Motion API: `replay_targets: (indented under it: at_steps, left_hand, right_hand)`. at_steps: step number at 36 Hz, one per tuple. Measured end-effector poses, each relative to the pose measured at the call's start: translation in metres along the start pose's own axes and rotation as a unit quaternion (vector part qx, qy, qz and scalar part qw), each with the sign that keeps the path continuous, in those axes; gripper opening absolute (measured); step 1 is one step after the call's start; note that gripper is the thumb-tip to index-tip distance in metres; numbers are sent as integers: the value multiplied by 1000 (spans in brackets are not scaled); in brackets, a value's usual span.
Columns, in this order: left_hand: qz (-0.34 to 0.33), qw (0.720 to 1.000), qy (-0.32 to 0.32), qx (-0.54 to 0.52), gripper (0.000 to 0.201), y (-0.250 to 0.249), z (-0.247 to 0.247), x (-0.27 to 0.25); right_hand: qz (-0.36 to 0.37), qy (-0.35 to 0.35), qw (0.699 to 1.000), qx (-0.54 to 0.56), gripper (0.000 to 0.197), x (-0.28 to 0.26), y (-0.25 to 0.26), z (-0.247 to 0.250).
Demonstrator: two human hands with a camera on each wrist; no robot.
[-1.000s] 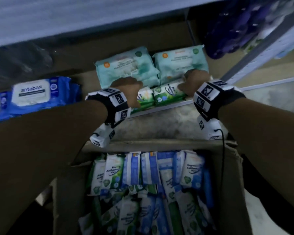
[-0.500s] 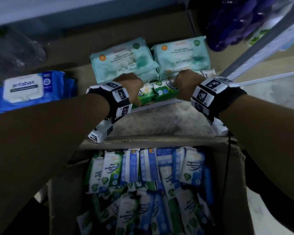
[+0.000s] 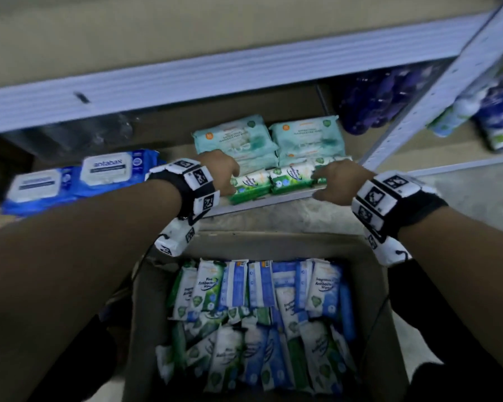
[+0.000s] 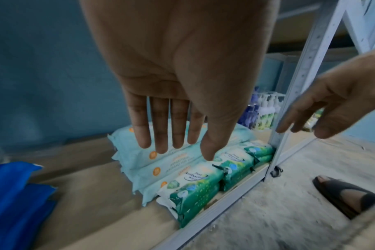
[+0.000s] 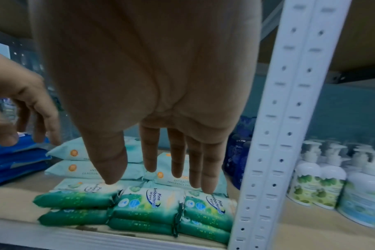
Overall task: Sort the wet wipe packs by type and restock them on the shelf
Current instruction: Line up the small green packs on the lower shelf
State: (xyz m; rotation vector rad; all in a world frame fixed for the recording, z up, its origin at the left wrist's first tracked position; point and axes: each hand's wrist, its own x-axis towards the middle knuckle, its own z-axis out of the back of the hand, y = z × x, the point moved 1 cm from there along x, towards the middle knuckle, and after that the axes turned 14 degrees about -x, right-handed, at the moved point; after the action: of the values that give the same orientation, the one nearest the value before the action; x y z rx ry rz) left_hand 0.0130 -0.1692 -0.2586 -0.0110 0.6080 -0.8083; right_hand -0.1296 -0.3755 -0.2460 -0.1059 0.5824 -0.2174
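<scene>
Both hands empty, fingers (image 5: pixel 178 152) straight and relaxed, over the green pine packs (image 3: pixel 273 181) stacked along the shelf (image 3: pixel 288 195) front edge; unsorted packs stand upright in the box (image 3: pixel 372 314) directly below, near both hands alike.

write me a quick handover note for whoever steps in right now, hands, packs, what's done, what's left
Left hand: open, holding nothing, above the left end of the green pine packs.
Right hand: open, empty, over the right end of that row.
Done: green pine packs sit two high, three across, at the shelf edge, in front of the pale teal packs. Blue antabax packs lie to the left.
Left: the cardboard box on the floor holds many mixed green and blue packs, unsorted.
</scene>
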Motion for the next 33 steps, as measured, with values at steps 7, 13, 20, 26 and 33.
replay_targets:
  at_steps: [7,13,20,26,33]
  left_hand:
    - [40,996,-79,-10,41,-5,16,-77]
    - [69,993,-95,-23,44,-5,7,-131]
    - [112,981,-123,-100,60,9,-37,-179]
    - [191,953,-142,-188,84,27,-93,-212]
    - [301,901,-112,-291,84,44,-145,-234]
  right_hand:
    - [-27,-4,998,54,51,-68,6,-7]
    - [-37,-29,993,109,48,-108,18,-32]
    - [-120,-71,979,149,56,-143,23,-73]
    - [-187,1,964,190,75,-162,22,-107]
    - [-266,-57,925,266,64,-171,12,-125]
